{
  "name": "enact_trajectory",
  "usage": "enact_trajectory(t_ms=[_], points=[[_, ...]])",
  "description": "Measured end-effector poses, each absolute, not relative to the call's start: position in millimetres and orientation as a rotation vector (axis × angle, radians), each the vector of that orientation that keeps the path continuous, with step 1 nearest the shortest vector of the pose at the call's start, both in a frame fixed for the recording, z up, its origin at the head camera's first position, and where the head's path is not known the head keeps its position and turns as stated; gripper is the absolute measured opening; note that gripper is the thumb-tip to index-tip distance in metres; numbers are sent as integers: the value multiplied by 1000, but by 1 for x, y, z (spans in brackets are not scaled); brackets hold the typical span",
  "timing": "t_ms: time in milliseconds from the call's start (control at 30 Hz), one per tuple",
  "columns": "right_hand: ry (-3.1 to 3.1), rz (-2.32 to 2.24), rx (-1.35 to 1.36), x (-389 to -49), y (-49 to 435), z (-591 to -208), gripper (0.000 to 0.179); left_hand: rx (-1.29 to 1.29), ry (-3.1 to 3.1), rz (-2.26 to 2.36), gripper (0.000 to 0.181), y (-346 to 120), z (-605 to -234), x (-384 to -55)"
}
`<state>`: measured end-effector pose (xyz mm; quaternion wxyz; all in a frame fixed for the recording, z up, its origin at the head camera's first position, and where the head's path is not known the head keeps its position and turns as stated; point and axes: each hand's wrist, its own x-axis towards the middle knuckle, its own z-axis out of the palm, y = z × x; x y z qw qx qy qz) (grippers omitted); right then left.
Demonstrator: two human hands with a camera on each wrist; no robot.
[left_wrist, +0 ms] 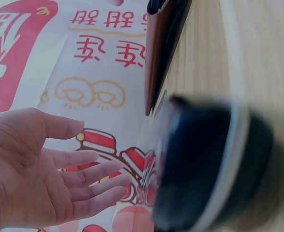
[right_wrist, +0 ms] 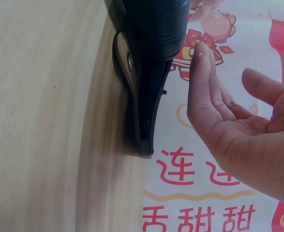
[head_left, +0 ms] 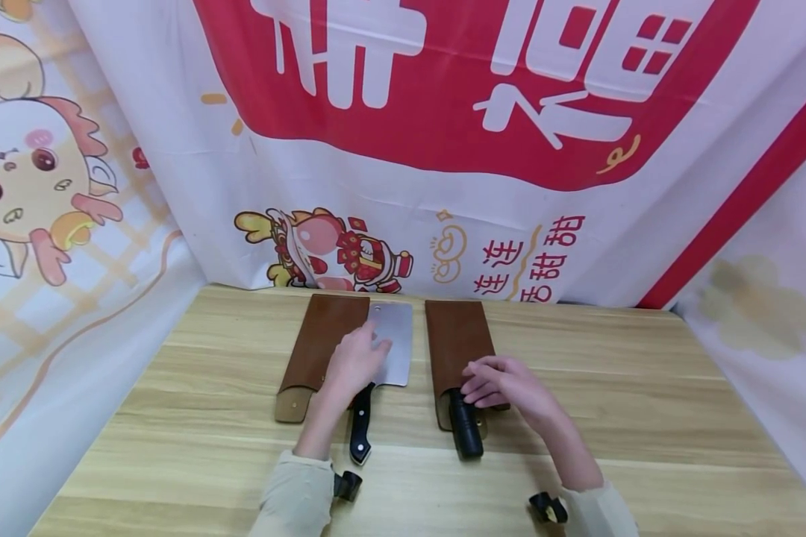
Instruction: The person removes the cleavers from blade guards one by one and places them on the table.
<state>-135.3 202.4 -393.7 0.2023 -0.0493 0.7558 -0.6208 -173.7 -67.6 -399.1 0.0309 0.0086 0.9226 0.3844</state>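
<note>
A cleaver with a broad steel blade [head_left: 398, 350] and a black riveted handle [head_left: 360, 425] lies beside a brown leather sheath [head_left: 329, 324]. Above the blade is my left hand [head_left: 356, 362], its fingers loosely spread and holding nothing; the left wrist view shows its palm bare. To the right lies a second brown sheath [head_left: 455, 335], from whose mouth a black handle [head_left: 466, 432] sticks out toward me; any blade is hidden inside. Near that handle hovers my right hand [head_left: 507, 384], fingers extended, apart from the handle [right_wrist: 158, 29] in the right wrist view.
Everything lies on a light wood-grain table [head_left: 631, 388]. A printed white and red cloth [head_left: 389, 156] hangs behind its back edge and at the sides. Black wrist mounts [head_left: 346, 486] show at both sleeves.
</note>
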Motion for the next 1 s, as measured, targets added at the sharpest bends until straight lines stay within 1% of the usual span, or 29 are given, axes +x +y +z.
enact_trajectory(t_ms=[200, 767, 1000], points=[[2100, -1741, -132, -135, 207, -396, 41, 58, 2854, 1178, 47, -56, -400, -171], [2071, -1750, -127, -136, 221, -401, 42, 208, 2814, 1226, 47, -29, -402, -170], [2074, -1735, -130, -135, 223, -400, 41, 223, 2792, 1241, 49, -20, -402, -170]])
